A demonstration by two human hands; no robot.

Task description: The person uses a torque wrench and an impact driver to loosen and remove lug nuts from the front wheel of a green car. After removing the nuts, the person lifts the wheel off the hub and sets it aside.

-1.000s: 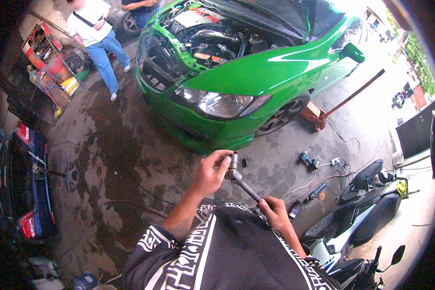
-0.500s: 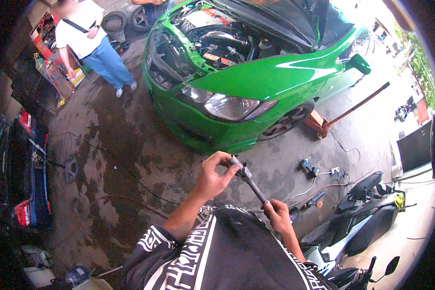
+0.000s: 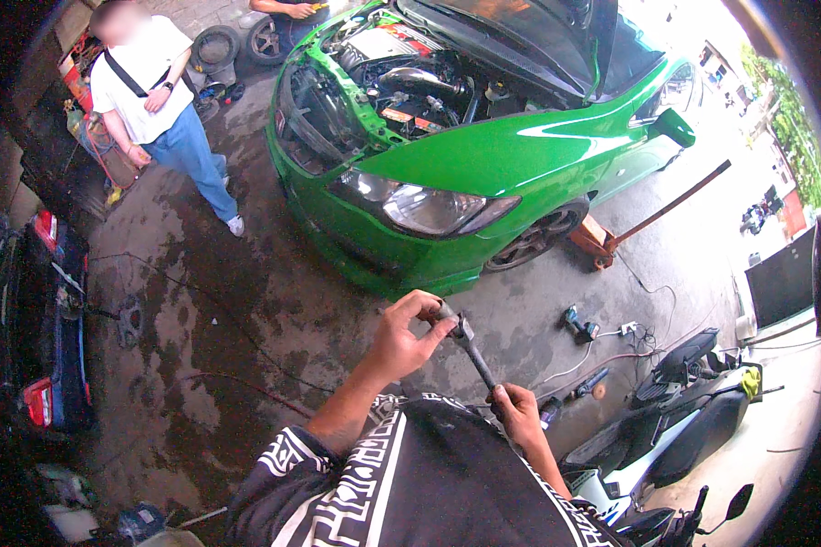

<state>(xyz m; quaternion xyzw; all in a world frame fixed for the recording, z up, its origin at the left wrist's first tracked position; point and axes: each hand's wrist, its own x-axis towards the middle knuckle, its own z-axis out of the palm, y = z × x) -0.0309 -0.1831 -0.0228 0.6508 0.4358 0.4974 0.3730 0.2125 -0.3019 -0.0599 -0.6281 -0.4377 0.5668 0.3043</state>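
A grey metal ratchet wrench (image 3: 476, 356) slants between my two hands, in front of my chest. My left hand (image 3: 397, 337) pinches its head end, thumb and fingers around what looks like a socket (image 3: 442, 313). Lower down and to the right, my right hand (image 3: 518, 408) is closed around the handle, thumb on top. Just beyond my hands stands a green car (image 3: 447, 246) with its hood up and engine bay (image 3: 420, 82) exposed. The tool is apart from the car.
An orange floor jack (image 3: 598, 239) with a long handle stands by the front wheel. A cordless power tool (image 3: 578, 325) and cables lie on the floor. A motorcycle (image 3: 675, 419) is at right, a dark car (image 3: 59, 319) at left. A person (image 3: 155, 91) stands at far left.
The person at far left has stepped nearer. At the top, the other person's hand shows more, with something yellow at it. My hands keep their grip on the ratchet wrench, nearly unmoved.
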